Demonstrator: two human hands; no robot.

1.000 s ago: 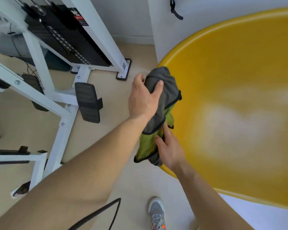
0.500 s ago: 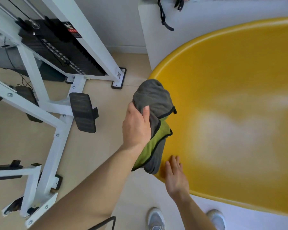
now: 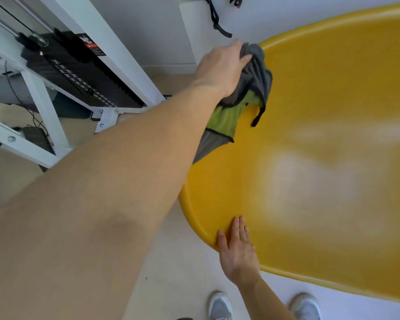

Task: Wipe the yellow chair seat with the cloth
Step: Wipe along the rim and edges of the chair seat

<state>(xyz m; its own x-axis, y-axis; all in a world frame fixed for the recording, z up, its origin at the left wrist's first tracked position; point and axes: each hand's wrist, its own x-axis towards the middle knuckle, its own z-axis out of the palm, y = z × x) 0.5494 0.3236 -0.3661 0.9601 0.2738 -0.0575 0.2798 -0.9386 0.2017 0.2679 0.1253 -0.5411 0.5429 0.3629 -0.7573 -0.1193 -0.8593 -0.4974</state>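
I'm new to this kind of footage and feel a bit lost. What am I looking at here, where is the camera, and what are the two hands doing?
There is no machine here: the camera sits on a person's head and looks down, so you see their own bare arms. The left hand grips a bunched grey and green cloth and presses it on the far edge of the glossy yellow plastic chair seat. The right hand lies open and flat on the seat's near rim, probably to steady it. At the left stands a white metal exercise frame with black weight plates. The person's grey shoes show at the bottom, on the pale floor.
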